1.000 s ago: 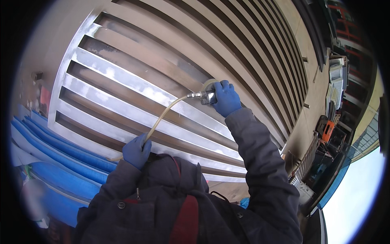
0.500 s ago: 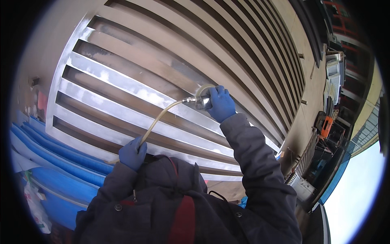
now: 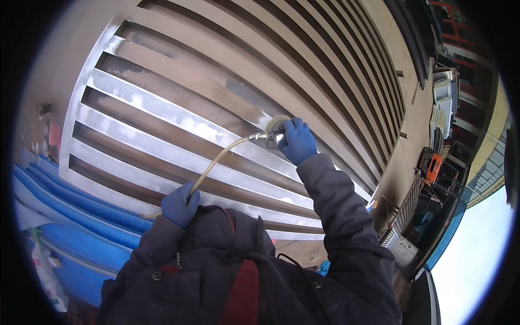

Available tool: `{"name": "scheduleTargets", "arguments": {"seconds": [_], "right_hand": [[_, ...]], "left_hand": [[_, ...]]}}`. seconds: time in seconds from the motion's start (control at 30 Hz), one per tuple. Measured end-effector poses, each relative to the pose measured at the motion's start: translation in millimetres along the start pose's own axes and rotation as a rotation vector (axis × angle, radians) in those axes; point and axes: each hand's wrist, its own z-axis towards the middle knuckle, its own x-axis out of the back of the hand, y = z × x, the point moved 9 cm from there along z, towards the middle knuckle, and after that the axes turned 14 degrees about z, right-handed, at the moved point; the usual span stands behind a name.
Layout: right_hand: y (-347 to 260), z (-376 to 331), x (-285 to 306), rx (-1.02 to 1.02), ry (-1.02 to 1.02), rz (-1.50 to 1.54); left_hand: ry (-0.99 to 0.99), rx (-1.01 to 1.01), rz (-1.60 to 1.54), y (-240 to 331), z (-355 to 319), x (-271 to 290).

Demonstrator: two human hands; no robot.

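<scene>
My right hand (image 3: 299,142), in a blue glove, is closed around a silver air sander (image 3: 275,140) with a pale round disc at its far side. The sander rests at or just over a slat of a large brown slatted metal panel (image 3: 227,70). From its metal fitting a yellowish air hose (image 3: 219,157) curves down to the left. My left hand (image 3: 180,205), also blue-gloved, is wrapped round that hose near the panel's lower edge. Several nearer slats look silvery with whitish patches, while the farther ones stay brown.
Blue wrapped sheets (image 3: 76,208) lie at the left, with a white plastic bag (image 3: 47,276) near them. On the right are an orange machine (image 3: 432,169), a stack of pale panels (image 3: 443,103) and a metal railing (image 3: 403,211).
My right hand has shifted slightly right and toward me with the sander. The left hand, still on the hose, has moved a little to the right.
</scene>
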Motion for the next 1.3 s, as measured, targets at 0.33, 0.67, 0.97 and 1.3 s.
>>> {"name": "scheduleTargets", "arguments": {"seconds": [0.33, 0.67, 0.97, 1.3], "right_hand": [[6.7, -8.9, 8.7, -0.033, -0.013, -0.015], [44.8, -44.9, 11.2, -0.189, -0.088, -0.057], [14.2, 0.9, -3.9, -0.137, -0.045, -0.002], [107.7, -95.9, 15.4, -0.302, -0.050, -0.016]], "left_hand": [[0.043, -0.100, -0.090, 19.5, -2.6, 3.0], [-0.059, -0.176, -0.045, 37.8, -0.1, -17.0], [-0.010, -0.006, -0.013, 7.6, 3.2, 6.0], [-0.317, -0.279, -0.012, 78.6, 2.0, -48.0]]}}
